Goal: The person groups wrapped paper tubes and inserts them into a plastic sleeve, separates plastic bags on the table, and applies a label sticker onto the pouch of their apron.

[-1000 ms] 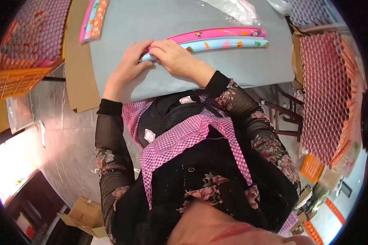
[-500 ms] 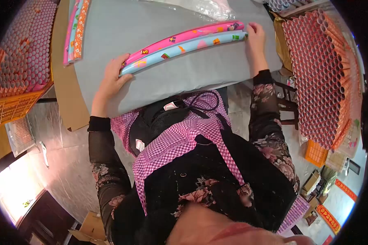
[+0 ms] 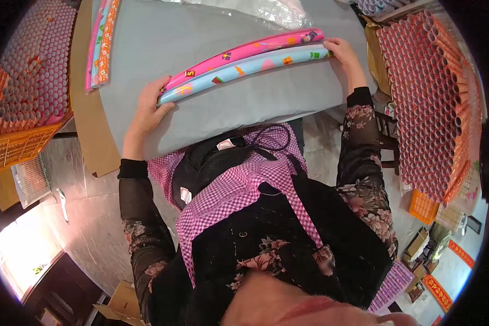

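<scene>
in the head view, a pink roll (image 3: pixel 250 49) and a light blue roll (image 3: pixel 252 65) lie side by side on the grey bench (image 3: pixel 228 108), the blue one nearer the person. the left hand (image 3: pixel 149 107) cups their left ends and the right hand (image 3: pixel 342 51) touches the blue roll's right end, though whether either grips firmly cannot be told. clear plastic (image 3: pixel 280 12) lies just beyond them.

A 5-like mark (image 3: pixel 189 74) on the pink roll (image 3: pixel 242 51), red banners (image 3: pixel 438 293) illegible.
</scene>
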Action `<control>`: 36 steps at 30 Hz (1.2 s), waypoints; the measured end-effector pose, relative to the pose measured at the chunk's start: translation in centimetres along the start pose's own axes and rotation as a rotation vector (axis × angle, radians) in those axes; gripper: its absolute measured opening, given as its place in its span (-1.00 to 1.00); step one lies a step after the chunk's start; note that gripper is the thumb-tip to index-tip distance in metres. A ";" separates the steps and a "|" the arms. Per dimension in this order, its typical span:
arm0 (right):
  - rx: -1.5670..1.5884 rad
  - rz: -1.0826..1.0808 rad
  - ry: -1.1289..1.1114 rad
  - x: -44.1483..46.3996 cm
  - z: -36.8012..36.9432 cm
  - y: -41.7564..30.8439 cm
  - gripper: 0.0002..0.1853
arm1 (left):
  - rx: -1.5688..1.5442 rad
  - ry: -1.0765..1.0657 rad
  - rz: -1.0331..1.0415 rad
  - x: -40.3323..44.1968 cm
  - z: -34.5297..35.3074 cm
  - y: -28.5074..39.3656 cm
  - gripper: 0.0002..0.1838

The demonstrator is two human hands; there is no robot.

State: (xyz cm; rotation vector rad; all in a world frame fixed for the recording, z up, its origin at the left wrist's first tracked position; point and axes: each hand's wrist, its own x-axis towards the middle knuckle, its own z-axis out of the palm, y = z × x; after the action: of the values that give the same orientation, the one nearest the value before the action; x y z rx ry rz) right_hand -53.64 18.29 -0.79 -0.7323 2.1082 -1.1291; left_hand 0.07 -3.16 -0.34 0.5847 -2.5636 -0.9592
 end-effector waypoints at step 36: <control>-0.903 -0.749 -0.241 -3.6 -1.8 -1.6 -0.55 | 0.027 0.013 -0.064 0.0 0.0 0.6 -0.31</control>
State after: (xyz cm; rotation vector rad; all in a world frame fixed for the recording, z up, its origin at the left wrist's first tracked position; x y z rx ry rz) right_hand -52.35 21.00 2.33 -2.0742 2.1191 -0.2789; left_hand -0.11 -2.73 0.09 0.6820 -2.5646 -0.9397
